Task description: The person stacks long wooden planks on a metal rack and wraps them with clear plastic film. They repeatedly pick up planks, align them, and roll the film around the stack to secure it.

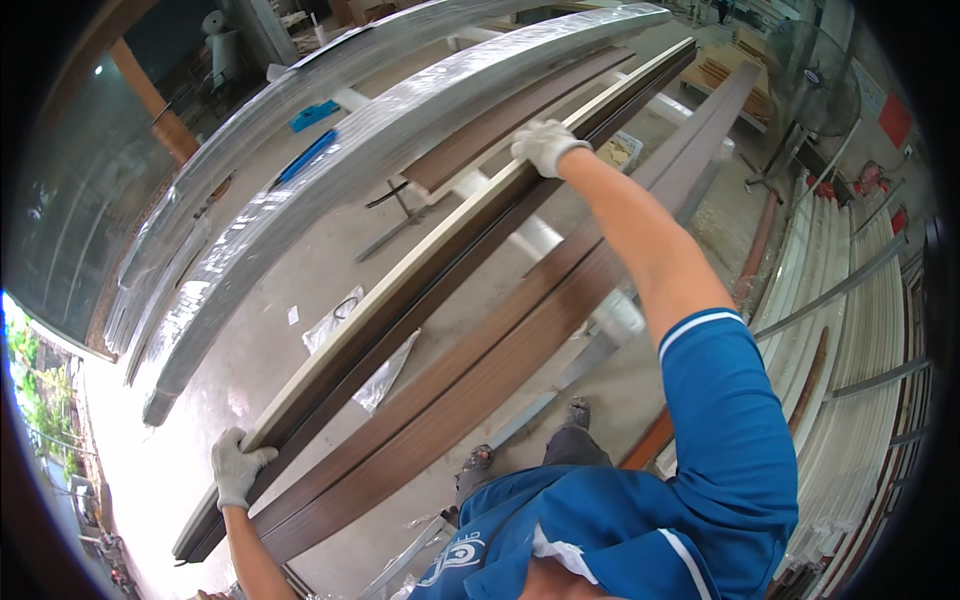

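- The left hand (240, 468), in a white knit glove, is gripping the near-left end of a long dark-brown bar with a cream edge (385, 290); its thumb is reaching over the dark face.
- The right hand (545, 148), gloved alike, is curling its fingers over the cream edge toward the far end. The undersides are hidden, so I cannot tell how tightly either is pressing.
- The 2 hands are holding well apart, probably because so long a piece is needing balance; the gloves are likely giving traction and protection.
- The bar is slanting from near left to far right, beyond the brown wood-grained planking with a dark seam (430, 420). Whether anything is bearing its weight underneath, I cannot tell.
- The planking is spanning a silvery crosspiece (618, 318), presumably to be keeping it off the grey concrete floor (240, 350).
- On the far left, a long bundle in shiny clear wrap (350, 150) is lying roughly parallel, the film probably guarding its finish.
- Around the workshop, a large round fan (815, 80) is standing far right, long white strips (860, 420) are filling the right side, and daylight is entering near left past green foliage (35, 385).
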A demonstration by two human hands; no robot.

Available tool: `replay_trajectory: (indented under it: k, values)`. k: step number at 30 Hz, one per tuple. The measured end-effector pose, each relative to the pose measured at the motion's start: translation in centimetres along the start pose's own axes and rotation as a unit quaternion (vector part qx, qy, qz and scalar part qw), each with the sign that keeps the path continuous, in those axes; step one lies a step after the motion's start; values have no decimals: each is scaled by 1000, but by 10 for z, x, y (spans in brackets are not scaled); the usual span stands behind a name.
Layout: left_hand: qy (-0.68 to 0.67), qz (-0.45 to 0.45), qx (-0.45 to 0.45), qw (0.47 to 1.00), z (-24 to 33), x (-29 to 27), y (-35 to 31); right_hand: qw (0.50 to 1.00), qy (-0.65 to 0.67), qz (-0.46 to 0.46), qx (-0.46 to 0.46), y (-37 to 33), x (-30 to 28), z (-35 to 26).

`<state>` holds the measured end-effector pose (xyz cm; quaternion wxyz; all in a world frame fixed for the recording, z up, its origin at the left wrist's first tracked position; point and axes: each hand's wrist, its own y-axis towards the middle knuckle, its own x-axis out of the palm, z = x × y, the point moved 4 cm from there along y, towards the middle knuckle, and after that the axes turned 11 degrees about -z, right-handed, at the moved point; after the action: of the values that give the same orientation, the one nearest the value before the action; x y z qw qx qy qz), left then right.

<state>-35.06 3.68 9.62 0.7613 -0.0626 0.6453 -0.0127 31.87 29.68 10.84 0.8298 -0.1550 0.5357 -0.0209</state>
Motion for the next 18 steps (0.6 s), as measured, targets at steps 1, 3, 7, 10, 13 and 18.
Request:
replay_trajectory:
  k: [1,3,7,10,13,18]
  values:
    - [63,29,45,997,17,3,-4,998,-4,-58,0,3,5,13]
    - [64,35,-6,997,30,7,-8,997,12,30,-63,-11,15,34]
    - [115,43,-66,990,39,14,-10,995,63,37,-64,-22,31,73]
    - [140,41,-75,986,41,20,-12,997,-2,62,-46,-21,47,102]
    - [175,-195,-187,947,36,45,-16,993,-5,116,-30,-21,74,145]
    - [331,-253,-132,899,53,57,-13,989,-55,138,-7,-20,108,189]
